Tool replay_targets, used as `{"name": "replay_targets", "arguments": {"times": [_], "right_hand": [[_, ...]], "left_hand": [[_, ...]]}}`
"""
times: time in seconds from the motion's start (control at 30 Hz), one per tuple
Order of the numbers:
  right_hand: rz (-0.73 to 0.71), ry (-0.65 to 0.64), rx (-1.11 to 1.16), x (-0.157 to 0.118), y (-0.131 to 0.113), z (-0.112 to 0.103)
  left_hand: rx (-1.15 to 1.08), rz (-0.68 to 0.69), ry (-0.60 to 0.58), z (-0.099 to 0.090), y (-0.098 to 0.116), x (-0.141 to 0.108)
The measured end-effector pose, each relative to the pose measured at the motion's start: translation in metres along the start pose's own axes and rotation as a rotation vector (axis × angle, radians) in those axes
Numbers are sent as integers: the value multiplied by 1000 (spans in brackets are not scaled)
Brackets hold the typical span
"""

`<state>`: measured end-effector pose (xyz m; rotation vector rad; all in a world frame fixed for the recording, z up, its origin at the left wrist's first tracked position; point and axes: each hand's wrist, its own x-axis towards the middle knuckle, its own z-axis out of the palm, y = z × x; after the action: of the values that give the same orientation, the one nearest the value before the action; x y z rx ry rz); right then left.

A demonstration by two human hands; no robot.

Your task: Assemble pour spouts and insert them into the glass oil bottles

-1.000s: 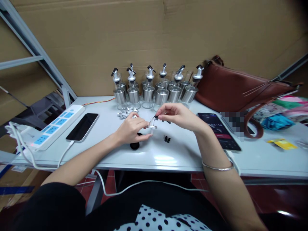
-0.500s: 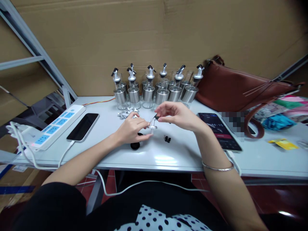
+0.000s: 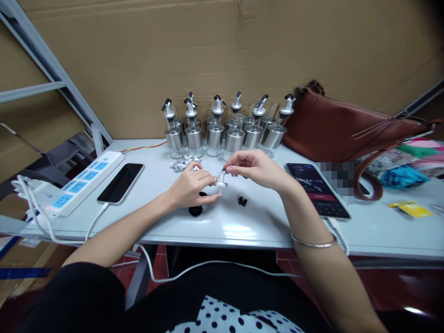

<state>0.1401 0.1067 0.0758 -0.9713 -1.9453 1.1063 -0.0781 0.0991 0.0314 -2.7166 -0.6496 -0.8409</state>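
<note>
My left hand (image 3: 190, 186) is closed on a silver bottle pourer spout (image 3: 221, 183), holding it upright by its flanged base just above the table. At the spout's tip, the fingers of my right hand (image 3: 256, 167) pinch a small black cap (image 3: 224, 170) that touches the tip; the fingers partly hide it. Behind my left hand lies a small pile of silver pourer spouts (image 3: 181, 163). Round black stoppers (image 3: 195, 211) sit below my left hand and are partly covered by it. Several tiny black caps (image 3: 242, 201) lie together below my right hand.
Glass bottles with steel sleeves (image 3: 215, 135) stand in rows at the back, several topped with pourers. On the left are a power strip (image 3: 83, 182) and a phone (image 3: 121, 183). A second phone (image 3: 317, 189), a brown bag (image 3: 347, 125) and a yellow packet (image 3: 412, 208) are on the right.
The fingers of my right hand have shifted slightly around the black cap at the spout's tip. My left hand keeps its hold on the spout. The view has moved a little.
</note>
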Motion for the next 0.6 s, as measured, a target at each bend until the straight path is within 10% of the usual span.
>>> {"name": "replay_targets", "arguments": {"times": [0.6], "right_hand": [[269,-286,607,1,9,1]], "left_hand": [[-50,17,50,0,1,-2]]}}
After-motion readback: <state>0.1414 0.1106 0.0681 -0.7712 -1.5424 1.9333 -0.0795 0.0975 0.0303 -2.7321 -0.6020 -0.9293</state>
